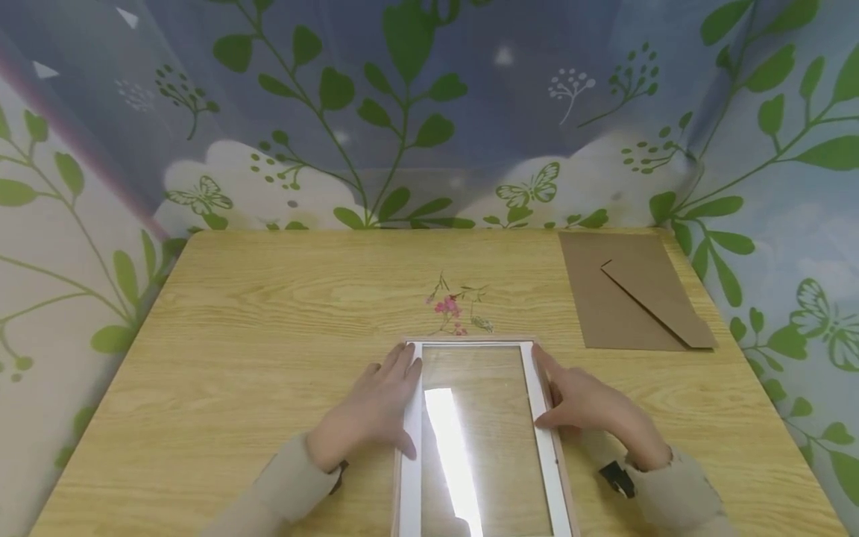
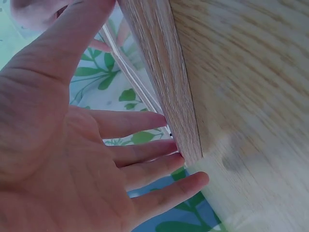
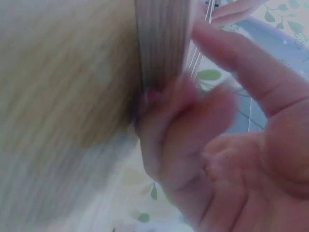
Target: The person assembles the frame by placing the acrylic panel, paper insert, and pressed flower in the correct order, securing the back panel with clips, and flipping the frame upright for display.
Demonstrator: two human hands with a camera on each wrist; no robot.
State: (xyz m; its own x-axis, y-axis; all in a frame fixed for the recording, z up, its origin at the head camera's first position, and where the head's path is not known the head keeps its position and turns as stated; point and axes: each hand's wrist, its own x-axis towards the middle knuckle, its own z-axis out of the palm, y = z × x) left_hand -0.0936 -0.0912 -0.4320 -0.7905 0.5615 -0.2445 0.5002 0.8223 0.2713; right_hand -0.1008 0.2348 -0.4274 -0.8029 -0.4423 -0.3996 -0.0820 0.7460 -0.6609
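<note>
Frame (image 1: 411, 492) looks stiff, pane (image 1: 496, 432) fragile: my left hand (image 1: 376, 406) spread against one side, right hand (image 1: 590, 403) pinching the other, safest holds!

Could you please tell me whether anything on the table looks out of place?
Perhaps the pink flowers: they lie on the table, just beyond the far edge of the frame, not behind its glass. I see no spill or damage.
</note>
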